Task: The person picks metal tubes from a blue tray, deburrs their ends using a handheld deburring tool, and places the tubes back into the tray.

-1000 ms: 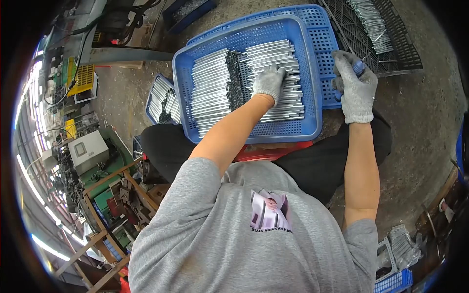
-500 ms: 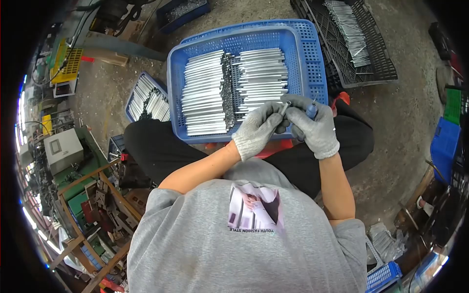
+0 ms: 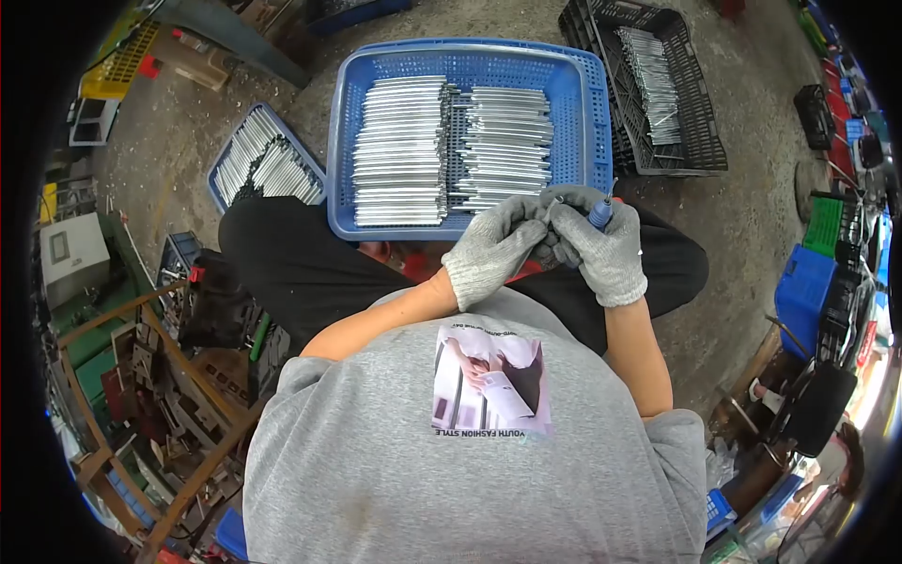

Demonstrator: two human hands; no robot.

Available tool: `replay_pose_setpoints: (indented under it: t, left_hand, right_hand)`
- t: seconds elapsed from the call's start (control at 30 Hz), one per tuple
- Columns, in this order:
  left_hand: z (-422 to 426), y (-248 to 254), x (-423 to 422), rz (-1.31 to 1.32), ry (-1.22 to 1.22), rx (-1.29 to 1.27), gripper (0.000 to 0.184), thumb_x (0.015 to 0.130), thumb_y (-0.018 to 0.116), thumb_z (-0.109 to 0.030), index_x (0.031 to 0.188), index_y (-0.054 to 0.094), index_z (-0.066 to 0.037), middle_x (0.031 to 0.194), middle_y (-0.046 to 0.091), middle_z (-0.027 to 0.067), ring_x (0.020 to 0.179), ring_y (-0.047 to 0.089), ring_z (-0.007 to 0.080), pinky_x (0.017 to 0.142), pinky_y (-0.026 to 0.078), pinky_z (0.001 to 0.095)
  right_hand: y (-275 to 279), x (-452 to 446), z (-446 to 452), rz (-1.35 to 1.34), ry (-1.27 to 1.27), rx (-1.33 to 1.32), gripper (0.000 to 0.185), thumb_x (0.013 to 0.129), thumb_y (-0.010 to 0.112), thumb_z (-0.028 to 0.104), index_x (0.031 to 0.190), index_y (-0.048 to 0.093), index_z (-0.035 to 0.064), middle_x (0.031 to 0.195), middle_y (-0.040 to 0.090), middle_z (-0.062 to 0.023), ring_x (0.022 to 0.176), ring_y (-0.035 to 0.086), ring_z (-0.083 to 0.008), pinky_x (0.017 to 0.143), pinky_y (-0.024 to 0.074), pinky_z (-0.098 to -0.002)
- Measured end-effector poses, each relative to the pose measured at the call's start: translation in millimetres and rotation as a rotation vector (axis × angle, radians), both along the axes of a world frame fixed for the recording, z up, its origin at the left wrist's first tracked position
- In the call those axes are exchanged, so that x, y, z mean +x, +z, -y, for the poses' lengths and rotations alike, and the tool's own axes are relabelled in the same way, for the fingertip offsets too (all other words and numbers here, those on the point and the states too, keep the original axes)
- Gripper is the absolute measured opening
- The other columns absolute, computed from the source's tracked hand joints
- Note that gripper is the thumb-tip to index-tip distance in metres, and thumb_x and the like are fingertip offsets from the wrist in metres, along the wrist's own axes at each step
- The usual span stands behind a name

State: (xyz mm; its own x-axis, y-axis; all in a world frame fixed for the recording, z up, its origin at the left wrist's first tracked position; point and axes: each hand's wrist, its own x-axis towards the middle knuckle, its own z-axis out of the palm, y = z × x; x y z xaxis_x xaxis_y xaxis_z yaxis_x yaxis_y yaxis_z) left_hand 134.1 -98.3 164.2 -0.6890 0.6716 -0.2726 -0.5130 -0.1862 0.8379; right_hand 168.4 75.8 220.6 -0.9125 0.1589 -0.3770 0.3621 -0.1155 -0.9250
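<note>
Both hands wear grey gloves and meet near the front right edge of a blue basket (image 3: 346,141). My left hand (image 3: 498,246) is closed around a metal tube (image 3: 558,199), of which only the tip shows. A blue-handled tool (image 3: 599,214) with a thin metal tip pointing up is gripped in my right hand (image 3: 601,246), whose fingers touch the left hand's. Inside the basket lie two rows of silver tubes, a left stack (image 3: 399,150) and a right stack (image 3: 507,146), with a narrow gap between them.
A smaller blue tray (image 3: 218,169) of tubes sits on the floor at the left. Behind right stands a black crate (image 3: 700,122) with thin metal rods (image 3: 650,85). A wooden frame (image 3: 193,376) with metal parts is at lower left, and a blue bin (image 3: 803,287) at right.
My left hand has left the basket's right stack and come to my right hand with a tube. My right hand has moved left and down with the tool. The view has shifted.
</note>
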Motion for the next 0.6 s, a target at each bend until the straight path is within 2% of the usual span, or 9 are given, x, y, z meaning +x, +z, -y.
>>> replay_pose_setpoints:
  t: [0.07,0.13,0.37,0.43,0.6]
  left_hand:
    - [6,1,0,-0.005,0.009,0.012,0.029,0.108,0.057,-0.02,0.127,0.056,0.003,0.108,0.067,0.0083,0.099,0.067,0.0139,0.091,0.056,0.0285]
    - [11,1,2,-0.064,-0.009,-0.083,0.03,0.107,0.059,-0.018,0.129,0.056,0.003,0.11,0.068,0.0079,0.099,0.067,0.0126,0.09,0.057,0.0281]
    - [22,24,7,-0.035,0.058,-0.083,0.028,0.103,0.065,-0.014,0.125,0.06,0.003,0.106,0.068,0.0058,0.096,0.066,0.0101,0.084,0.056,0.0259]
    - [25,31,8,-0.012,0.068,-0.088,0.026,0.1,0.069,-0.012,0.121,0.062,0.002,0.101,0.069,0.004,0.091,0.066,0.0082,0.079,0.055,0.0233]
    - [29,38,10,0.037,0.086,-0.063,0.021,0.097,0.073,-0.008,0.113,0.062,-0.001,0.098,0.069,0.0039,0.082,0.065,0.0058,0.069,0.054,0.0207]
  right_hand:
    - [2,-1,5,-0.007,0.011,0.008,0.021,0.096,0.074,0.009,0.114,0.074,-0.0033,0.079,0.072,-0.0027,0.056,0.057,-0.0035,0.049,0.0429,-0.0198]
    - [2,1,8,-0.008,0.028,0.019,0.021,0.096,0.073,0.009,0.113,0.074,-0.0037,0.081,0.072,-0.0032,0.056,0.057,-0.0036,0.049,0.0423,-0.0196]
    - [14,3,25,-0.034,0.03,-0.007,0.019,0.097,0.07,0.008,0.112,0.074,-0.0041,0.083,0.073,-0.0033,0.055,0.055,-0.0034,0.048,0.0415,-0.0196]
    - [16,6,28,-0.038,0.003,0.001,0.022,0.095,0.072,0.009,0.112,0.076,-0.0034,0.078,0.07,0.0009,0.056,0.051,-0.0011,0.05,0.037,-0.0187]
    - [20,9,31,-0.044,0.038,0.052,0.021,0.095,0.072,0.01,0.112,0.076,-0.0033,0.075,0.068,0.0019,0.055,0.051,-0.0011,0.05,0.0371,-0.0184]
